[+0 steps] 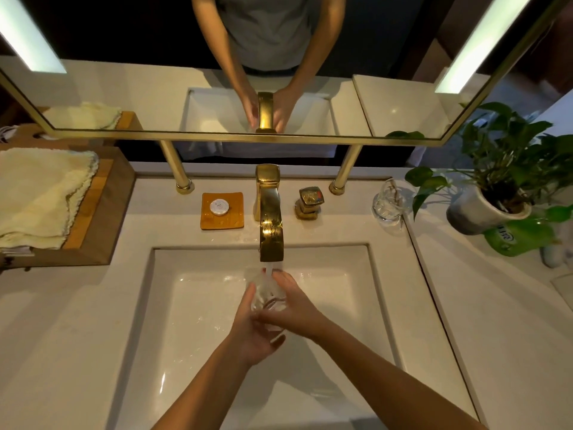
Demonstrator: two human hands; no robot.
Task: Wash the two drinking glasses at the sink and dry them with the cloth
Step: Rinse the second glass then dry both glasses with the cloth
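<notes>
Both hands are wrapped round one drinking glass [263,294] over the middle of the sink [192,321]. The left hand [252,335] cups it from below and along its left side. The right hand [296,308] closes over its right side, thumb across the front. The glass sits right under the gold tap [270,226], and a thin stream of water [269,270] runs onto it.

The glass is clear, thin-looking and wet, so I judge it light, stiff, slippery and easy to chip against the hard basin or the metal spout. The safest hold is probably round the body, low down near the thicker base, with one hand under it, not a pinch on the rim.

The second glass [389,201] stands upright on the bench [77,321] at the back right, just beside a potted plant [490,209]. A green bottle [521,240] stands in front of the pot. The pale yellow cloth [40,193] lies folded on a wooden tray [93,209] at the left, well apart from the sink. It looks soft and dry.

Behind the basin are a small soap dish [222,210] and the tap's handle [310,201]. The bench is smooth, pale and glossy, with damp patches near the tap. A gold-framed mirror [387,103] with lit strips hangs above in a dim room.
</notes>
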